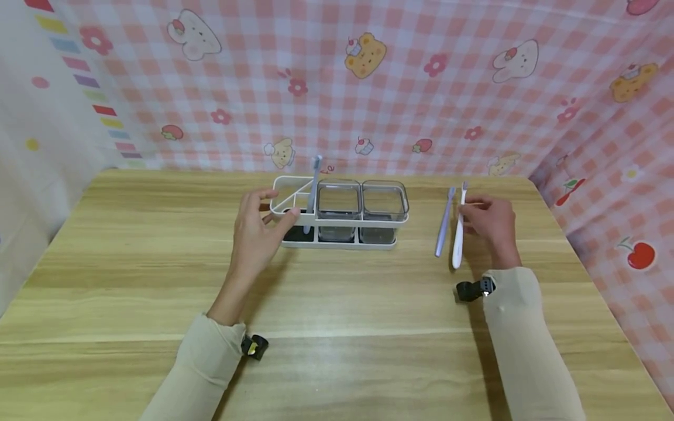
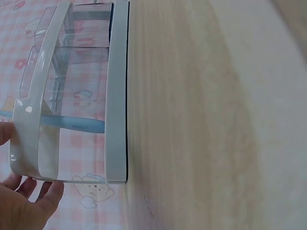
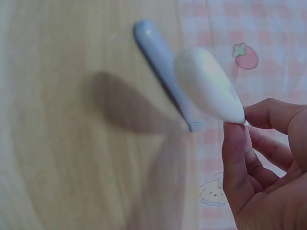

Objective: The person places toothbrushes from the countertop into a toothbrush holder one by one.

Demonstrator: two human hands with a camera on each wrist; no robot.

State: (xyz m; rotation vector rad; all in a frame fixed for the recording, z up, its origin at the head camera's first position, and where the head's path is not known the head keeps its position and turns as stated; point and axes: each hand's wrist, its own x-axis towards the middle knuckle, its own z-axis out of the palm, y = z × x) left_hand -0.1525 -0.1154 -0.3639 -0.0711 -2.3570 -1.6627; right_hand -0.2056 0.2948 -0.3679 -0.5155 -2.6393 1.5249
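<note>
My left hand (image 1: 256, 229) grips the left end of a white toothbrush holder (image 1: 358, 246), thumb at the front and fingers round the side. A blue toothbrush (image 1: 313, 186) stands tilted in the holder's left section, its handle (image 2: 79, 123) visible through the open front in the left wrist view. Two clear cups (image 1: 339, 199) sit side by side in the other sections. Between thumb and fingertips, my right hand (image 1: 491, 219) pinches a white toothbrush (image 1: 458, 242). Its shadow falls on the table in the right wrist view. Just left of it lies a purple-blue toothbrush (image 1: 444, 225).
The wood-grain table (image 1: 358, 351) reaches back to a pink checked cloth (image 1: 326, 117) with cartoon prints, which also hangs along the right side. Dark wrist cameras are strapped at both sleeves.
</note>
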